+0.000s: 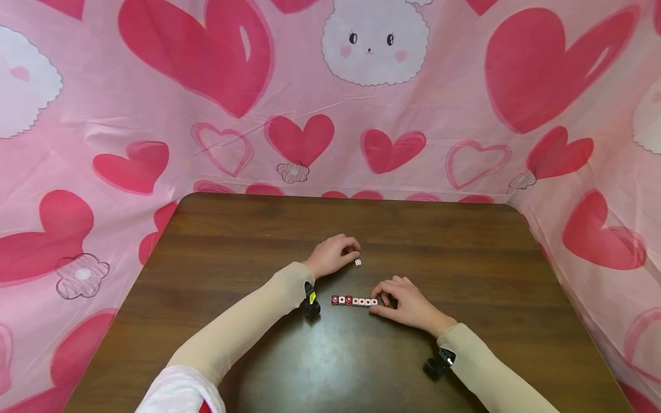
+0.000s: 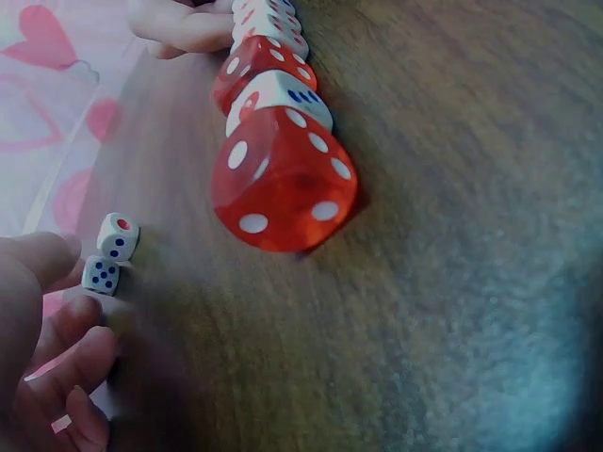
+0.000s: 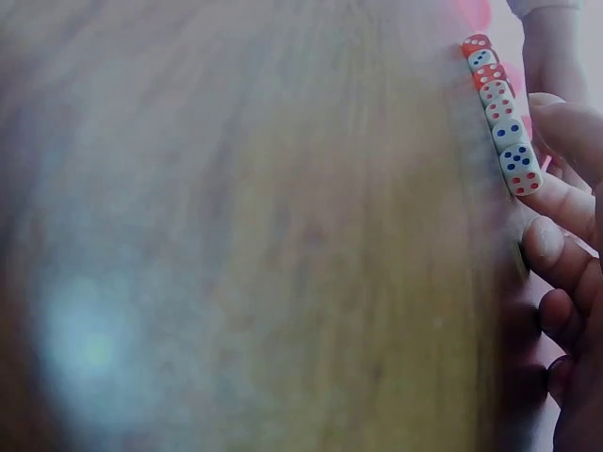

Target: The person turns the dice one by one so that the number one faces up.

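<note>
A straight row of dice, with a red die at its left end, a white one, another red die and several white dice, lies on the table. My right hand is at the row's right end, thumb and forefinger on either side of the end white die. Farther back, my left hand has bent, relaxed fingers beside a white die. The left wrist view shows two white dice touching near its fingertips; no clear grip shows.
The brown table has rounded back corners. A pink cloth with hearts hangs behind and at both sides. Black wrist cameras sit on the left sleeve and the right sleeve.
</note>
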Action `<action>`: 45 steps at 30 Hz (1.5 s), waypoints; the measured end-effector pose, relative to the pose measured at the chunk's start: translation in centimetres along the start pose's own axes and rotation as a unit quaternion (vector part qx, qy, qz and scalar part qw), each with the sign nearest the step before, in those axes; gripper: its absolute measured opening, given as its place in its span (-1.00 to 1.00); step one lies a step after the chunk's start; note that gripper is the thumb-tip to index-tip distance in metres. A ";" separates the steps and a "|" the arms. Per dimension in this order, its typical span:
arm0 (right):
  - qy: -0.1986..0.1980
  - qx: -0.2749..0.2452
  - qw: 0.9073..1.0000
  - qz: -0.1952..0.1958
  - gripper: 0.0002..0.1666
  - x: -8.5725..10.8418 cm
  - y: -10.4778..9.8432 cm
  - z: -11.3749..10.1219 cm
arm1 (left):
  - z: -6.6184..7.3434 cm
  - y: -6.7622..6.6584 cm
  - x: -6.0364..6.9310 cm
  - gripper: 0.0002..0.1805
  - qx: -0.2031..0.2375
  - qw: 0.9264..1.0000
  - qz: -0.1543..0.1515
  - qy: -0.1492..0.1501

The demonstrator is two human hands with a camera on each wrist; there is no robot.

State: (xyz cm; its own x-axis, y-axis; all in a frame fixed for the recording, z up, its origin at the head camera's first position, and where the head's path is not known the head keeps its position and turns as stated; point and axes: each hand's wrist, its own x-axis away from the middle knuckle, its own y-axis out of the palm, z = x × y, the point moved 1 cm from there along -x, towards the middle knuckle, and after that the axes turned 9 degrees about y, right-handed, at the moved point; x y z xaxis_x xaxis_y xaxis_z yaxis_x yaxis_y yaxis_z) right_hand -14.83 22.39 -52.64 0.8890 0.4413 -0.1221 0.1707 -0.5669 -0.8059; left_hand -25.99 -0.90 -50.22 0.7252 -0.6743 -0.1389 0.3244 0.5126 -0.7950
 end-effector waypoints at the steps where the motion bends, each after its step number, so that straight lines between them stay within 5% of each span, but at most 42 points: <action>1: -0.002 0.000 1.000 0.001 -0.74 -0.1 0.0 0.0 | 0.0 0.0 0.0 -0.82 -0.003 1.000 -0.003 -0.002; 18: 0.004 0.000 1.000 -0.001 -0.76 -0.1 0.1 -0.2 | -1.3 -0.7 1.2 -0.87 0.033 0.999 -0.016 0.034; 36: 0.010 -0.003 1.000 -0.008 -0.79 -0.1 0.1 -0.3 | -1.0 -0.9 2.1 -0.91 0.023 0.999 -0.019 0.019; 45: 0.007 -0.002 1.000 -0.001 -0.79 -0.1 0.0 -0.4 | -1.7 -0.9 2.5 -0.86 0.038 0.998 -0.018 0.040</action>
State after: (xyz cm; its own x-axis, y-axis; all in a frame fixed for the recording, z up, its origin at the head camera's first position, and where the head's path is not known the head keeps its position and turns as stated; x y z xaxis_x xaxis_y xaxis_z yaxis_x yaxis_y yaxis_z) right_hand -14.76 22.06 -52.44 0.8947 0.4324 -0.1124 0.1739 -0.5689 -0.8038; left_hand -25.56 -3.95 -50.87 0.6623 -0.7318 -0.1608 0.3966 0.5245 -0.7534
